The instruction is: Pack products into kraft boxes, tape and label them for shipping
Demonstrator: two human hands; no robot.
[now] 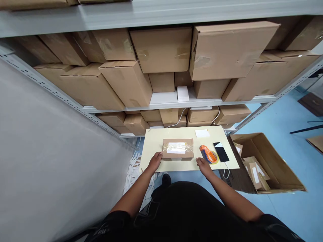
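Note:
A small cardboard box [178, 156] lies on the cream board, with clear tape and a white label [176, 148] across its top. My left hand [154, 162] is closed at the box's near left corner, thumb and fingers gripping it. Just off the box's right side, my right hand [204, 167] hovers over the board's front edge with its fingers curled together; nothing shows in them. Beyond that hand lies an orange and blue tape dispenser [208, 154] with a roll of tape. To its right is a black phone [221, 152] with a white cable plugged in.
White labels [202, 133] lie at the back of the board [151, 141]. A large open carton [285, 168] on the right holds several small labelled boxes. Ahead, a metal shelf [141, 108] is stacked with cardboard boxes. Paper strips [133, 174] litter the floor by the left wall.

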